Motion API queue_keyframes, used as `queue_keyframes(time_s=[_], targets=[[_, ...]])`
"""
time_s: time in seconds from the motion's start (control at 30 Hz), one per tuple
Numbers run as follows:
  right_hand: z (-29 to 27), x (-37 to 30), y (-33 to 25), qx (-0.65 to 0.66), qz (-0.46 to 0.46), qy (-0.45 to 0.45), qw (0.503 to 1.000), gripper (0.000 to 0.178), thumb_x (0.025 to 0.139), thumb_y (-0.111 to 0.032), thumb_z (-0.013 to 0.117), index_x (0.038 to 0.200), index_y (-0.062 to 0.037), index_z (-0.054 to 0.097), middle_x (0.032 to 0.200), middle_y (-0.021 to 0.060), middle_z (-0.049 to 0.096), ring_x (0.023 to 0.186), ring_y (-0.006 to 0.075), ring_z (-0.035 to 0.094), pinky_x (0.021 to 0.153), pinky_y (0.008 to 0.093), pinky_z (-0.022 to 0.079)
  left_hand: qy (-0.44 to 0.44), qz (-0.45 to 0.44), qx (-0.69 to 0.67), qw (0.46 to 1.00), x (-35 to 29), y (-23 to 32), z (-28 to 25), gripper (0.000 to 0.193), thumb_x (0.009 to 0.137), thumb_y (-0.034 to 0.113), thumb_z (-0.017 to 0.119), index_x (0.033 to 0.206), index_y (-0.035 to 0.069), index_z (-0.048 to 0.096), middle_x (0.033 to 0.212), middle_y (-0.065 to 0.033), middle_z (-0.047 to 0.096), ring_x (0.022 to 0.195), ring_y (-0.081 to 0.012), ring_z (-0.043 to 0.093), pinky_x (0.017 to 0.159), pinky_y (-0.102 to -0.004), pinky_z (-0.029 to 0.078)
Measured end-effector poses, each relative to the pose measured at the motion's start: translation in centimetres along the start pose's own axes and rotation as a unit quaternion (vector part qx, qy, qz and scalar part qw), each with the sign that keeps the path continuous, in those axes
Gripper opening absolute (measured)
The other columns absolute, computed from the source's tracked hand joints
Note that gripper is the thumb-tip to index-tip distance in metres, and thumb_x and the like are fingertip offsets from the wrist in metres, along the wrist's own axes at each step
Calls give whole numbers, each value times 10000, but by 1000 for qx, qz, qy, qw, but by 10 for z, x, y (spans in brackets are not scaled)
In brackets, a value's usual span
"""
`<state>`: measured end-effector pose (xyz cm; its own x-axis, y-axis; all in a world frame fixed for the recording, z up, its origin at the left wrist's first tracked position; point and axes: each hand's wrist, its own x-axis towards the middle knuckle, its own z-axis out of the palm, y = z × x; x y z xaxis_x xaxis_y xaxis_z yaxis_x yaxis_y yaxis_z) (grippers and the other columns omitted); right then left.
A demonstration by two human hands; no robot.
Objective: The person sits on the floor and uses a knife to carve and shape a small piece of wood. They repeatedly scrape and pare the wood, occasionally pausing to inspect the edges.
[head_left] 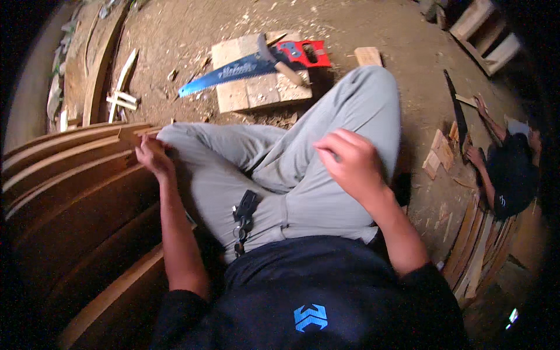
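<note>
At the ends of the stacked boards (64,149), my left hand (153,156) has its fingers bent round a board's end beside my knee. My right hand (350,163) is raised over my right thigh with the fingers curled in; anything inside it is hidden. In front of my legs lies a wooden block (233,98). A handsaw (233,71) with a blue blade and red handle rests on it. Across the saw lies a hand tool (286,71) with a curved grey head and a short wooden handle.
A small wood piece (368,56) and thin strips (122,100) lie on the dirt floor among shavings. At the right, another person (513,169) handles a dark saw (458,111) and wood. Long strips (478,251) lie below. A wooden frame (487,35) stands at far right.
</note>
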<state>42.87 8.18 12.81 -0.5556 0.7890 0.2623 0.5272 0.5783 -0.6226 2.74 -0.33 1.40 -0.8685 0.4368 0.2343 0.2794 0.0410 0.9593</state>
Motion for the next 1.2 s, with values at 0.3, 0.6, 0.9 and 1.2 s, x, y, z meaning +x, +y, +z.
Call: queue_keyframes(time_s=[0.3, 0.6, 0.9, 1.2], targets=[[-79, -96, 81, -52, 59, 311, 947, 315, 751, 31, 663, 602, -89, 412, 514, 31, 392, 426, 163, 401, 405, 291, 315, -83, 62, -7, 995, 2, 5, -2, 297, 897, 276, 461, 769, 19, 535, 680, -48, 499, 583, -193, 501, 527, -327, 421], [5, -111, 90, 134, -41, 218, 966, 367, 661, 27, 708, 541, -83, 379, 547, 32, 409, 433, 197, 456, 403, 305, 384, 43, -57, -77, 995, -39, 37, -7, 263, 896, 262, 470, 836, 17, 544, 693, -57, 507, 591, -202, 530, 517, -328, 440], [0, -129, 133, 39, 59, 130, 989, 245, 761, -87, 706, 599, -58, 525, 573, 77, 504, 491, 246, 553, 454, 344, 441, 38, -53, -61, 996, -49, 37, -28, 276, 897, 283, 470, 848, 21, 540, 698, -57, 512, 588, -198, 529, 512, -324, 443], [37, -114, 136, 76, 118, 76, 987, 92, 857, -120, 623, 905, -43, 608, 837, 93, 653, 730, 241, 665, 611, 330, 528, 40, -57, -55, 996, -57, 36, -48, 290, 897, 304, 470, 860, 24, 536, 703, -58, 517, 585, -193, 529, 506, -320, 446]])
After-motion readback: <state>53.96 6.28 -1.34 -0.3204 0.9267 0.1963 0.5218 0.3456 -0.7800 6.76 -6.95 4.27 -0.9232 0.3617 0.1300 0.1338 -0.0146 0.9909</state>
